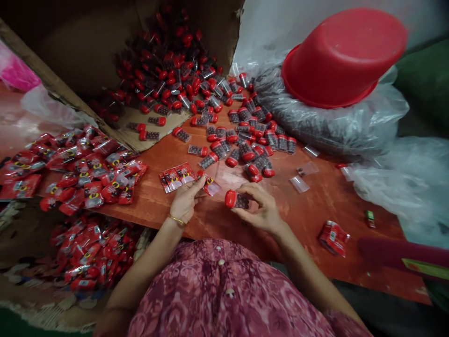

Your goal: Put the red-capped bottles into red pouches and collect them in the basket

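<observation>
Head view: red-capped vial (237,200) lies sideways, pinched in the fingertips of the right hand (261,210), just over the worktop (315,210) near its near edge. Left hand (184,201) pinches a red sachet (211,186) just beside the vial's cap. Printed strip (177,176) lies beyond the left hand. Loose vials (245,140) spread toward the far edge from a tipped carton (70,47). Filled sachets (84,168) heap at the left edge. Risk, as judged: the fingertip grip is light, so the vial could slip and roll among the loose ones.
</observation>
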Motion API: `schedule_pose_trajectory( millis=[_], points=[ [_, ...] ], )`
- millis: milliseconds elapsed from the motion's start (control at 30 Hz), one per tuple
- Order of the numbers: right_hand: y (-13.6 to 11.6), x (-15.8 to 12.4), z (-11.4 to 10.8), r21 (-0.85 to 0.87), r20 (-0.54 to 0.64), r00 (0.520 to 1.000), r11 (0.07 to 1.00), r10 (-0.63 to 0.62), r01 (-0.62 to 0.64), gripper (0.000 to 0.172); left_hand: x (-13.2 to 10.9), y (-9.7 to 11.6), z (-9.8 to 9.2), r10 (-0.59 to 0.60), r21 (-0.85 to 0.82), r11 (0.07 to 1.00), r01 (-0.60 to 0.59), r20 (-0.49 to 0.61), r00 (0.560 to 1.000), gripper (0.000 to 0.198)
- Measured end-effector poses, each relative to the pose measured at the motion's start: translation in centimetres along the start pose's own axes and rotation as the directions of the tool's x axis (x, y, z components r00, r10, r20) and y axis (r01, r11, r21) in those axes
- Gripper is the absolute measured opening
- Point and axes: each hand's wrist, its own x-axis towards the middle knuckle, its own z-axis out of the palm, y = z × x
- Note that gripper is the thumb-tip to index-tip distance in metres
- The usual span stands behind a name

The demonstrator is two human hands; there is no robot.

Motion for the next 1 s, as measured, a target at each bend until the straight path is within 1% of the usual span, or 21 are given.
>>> schedule_pose_trajectory(
  millis=[67,133,300,400,467,600,667,767,833,900,933,1000],
  points=[
    [-1.1,-0.1,0.1,0.03,-0.01,1.0,0.999,0.012,-0.012,0.027,-0.1,-0.1,0.3,0.005,0.025,1.0,-0.006,0.023,1.0,0.034],
    [-1.7,0.0,0.3,0.02,-0.003,1.0,0.999,0.027,-0.027,0.027,-0.2,-0.1,0.5,0.013,0.048,0.999,-0.015,0.046,0.999,0.035],
    [-1.5,0.2,1.2,-0.027,-0.027,0.999,0.999,0.045,-0.046,0.025,-0.6,0.1,0.7,0.03,0.101,0.994,-0.038,0.082,0.996,0.041],
    [-1.3,0.1,1.9,-0.041,-0.092,0.993,0.996,0.069,-0.073,0.026,-0.8,0.0,0.7,0.056,0.11,0.992,-0.069,0.114,0.992,0.042],
    [-1.3,0.1,2.4,-0.053,-0.14,0.987,0.995,0.076,-0.084,0.027,-0.8,-0.3,0.9,0.1,0.087,0.99,-0.111,0.13,0.987,0.041],
    [-1.3,0.4,3.2,-0.067,-0.191,0.978,0.993,0.086,-0.1,0.026,-0.3,-1.7,1.3,0.224,0.047,0.972,-0.231,0.123,0.967,0.035],
    [-1.3,0.8,3.7,-0.076,-0.217,0.971,0.99,0.098,-0.117,0.026,0.1,-2.5,1.6,0.244,0.04,0.968,-0.249,0.106,0.964,0.033],
    [-1.2,1.5,4.6,-0.073,-0.272,0.953,0.984,0.137,-0.162,0.026,0.6,-2.9,2.1,0.228,-0.014,0.974,-0.228,0.091,0.969,0.031],
    [-1.2,1.7,5.2,0.004,-0.287,0.935,0.977,0.207,-0.215,0.025,0.7,-2.8,2.3,0.214,-0.063,0.976,-0.208,0.094,0.972,0.03],
    [-1.2,1.7,5.5,0.18,-0.274,0.907,0.943,0.32,-0.278,0.026,0.7,-2.4,2.4,0.222,-0.096,0.972,-0.213,0.09,0.971,0.03],
    [-1.3,1.7,5.5,0.285,-0.236,0.893,0.906,0.383,-0.313,0.025,0.7,-2.2,2.4,0.24,-0.103,0.968,-0.231,0.09,0.967,0.03],
    [-1.4,1.5,5.3,0.46,-0.114,0.868,0.8,0.483,-0.384,0.022,0.8,-1.9,2.3,0.29,-0.093,0.955,-0.281,0.109,0.951,0.028]
  ],
)
